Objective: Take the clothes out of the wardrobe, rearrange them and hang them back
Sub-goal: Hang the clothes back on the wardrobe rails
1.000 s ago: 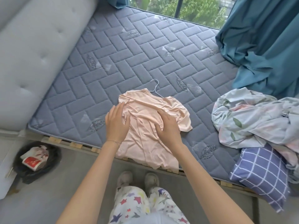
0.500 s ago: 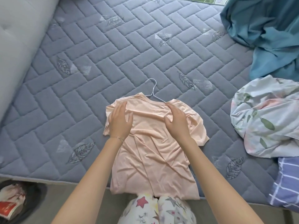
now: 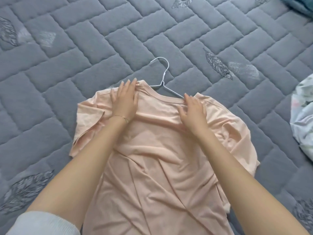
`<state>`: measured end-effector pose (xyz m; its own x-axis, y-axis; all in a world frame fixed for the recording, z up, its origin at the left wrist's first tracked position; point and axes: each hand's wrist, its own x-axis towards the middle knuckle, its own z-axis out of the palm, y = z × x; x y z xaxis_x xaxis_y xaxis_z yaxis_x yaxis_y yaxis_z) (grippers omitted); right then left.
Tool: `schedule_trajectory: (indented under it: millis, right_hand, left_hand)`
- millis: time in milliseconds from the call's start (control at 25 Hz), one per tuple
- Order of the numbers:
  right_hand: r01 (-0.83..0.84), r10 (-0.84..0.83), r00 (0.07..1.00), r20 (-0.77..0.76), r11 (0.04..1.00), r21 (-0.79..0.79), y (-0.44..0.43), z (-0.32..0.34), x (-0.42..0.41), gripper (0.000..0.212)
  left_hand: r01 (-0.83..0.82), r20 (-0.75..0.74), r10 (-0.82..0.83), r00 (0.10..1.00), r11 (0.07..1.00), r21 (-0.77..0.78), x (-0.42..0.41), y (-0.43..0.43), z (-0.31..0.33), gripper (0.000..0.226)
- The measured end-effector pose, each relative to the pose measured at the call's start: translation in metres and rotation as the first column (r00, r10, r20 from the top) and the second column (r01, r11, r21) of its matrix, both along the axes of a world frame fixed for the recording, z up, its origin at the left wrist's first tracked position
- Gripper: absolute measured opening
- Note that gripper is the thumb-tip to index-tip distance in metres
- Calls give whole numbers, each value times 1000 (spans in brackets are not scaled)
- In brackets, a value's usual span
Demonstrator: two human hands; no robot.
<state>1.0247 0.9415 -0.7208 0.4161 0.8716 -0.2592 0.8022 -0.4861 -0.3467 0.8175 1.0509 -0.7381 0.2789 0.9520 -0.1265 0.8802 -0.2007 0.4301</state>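
A peach short-sleeved T-shirt (image 3: pixel 159 160) lies flat on the grey quilted mattress (image 3: pixel 84 68), collar pointing away from me. A white wire hanger (image 3: pixel 162 78) sticks out of the collar, its hook resting on the mattress and its arms mostly hidden inside the shirt. My left hand (image 3: pixel 124 99) presses flat on the left shoulder beside the collar, fingers straight. On the right shoulder my right hand (image 3: pixel 193 110) rests with its fingers spread over the fabric near the collar seam. Creases run across the chest and down the body.
A floral white sheet (image 3: pixel 303 116) bulges in at the right edge. A scrap of teal curtain (image 3: pixel 301 5) shows in the top right corner. Mattress surface stretches to the left and beyond the hanger.
The view has closed in on the shirt. Both hands slid up from the chest to the shoulders beside the collar, and the shirt lies more spread out.
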Motion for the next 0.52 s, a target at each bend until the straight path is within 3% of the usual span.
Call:
schedule_trajectory:
  millis: [120,200,400,520]
  right_hand:
    - [26,-47,992,118,984,176,-2,-15,-2,40]
    - [36,-64,991,119,974,223,-10,-16,-7,28]
    - [171,-141,975,-174,969,176,-39,25,-22,18]
    - [167,-127,970,-205,967,191,-56,74,-38,17]
  left_hand:
    - [54,-18,-51,999,975,216,-6,8,-15,39]
    - [53,8,-57,998,967,250,-15,4,-15,30]
    - [119,115,-124,986,992,42,-45,-26,23,29]
    - [192,160,-181,970,980,-53,-72,-49,75,29]
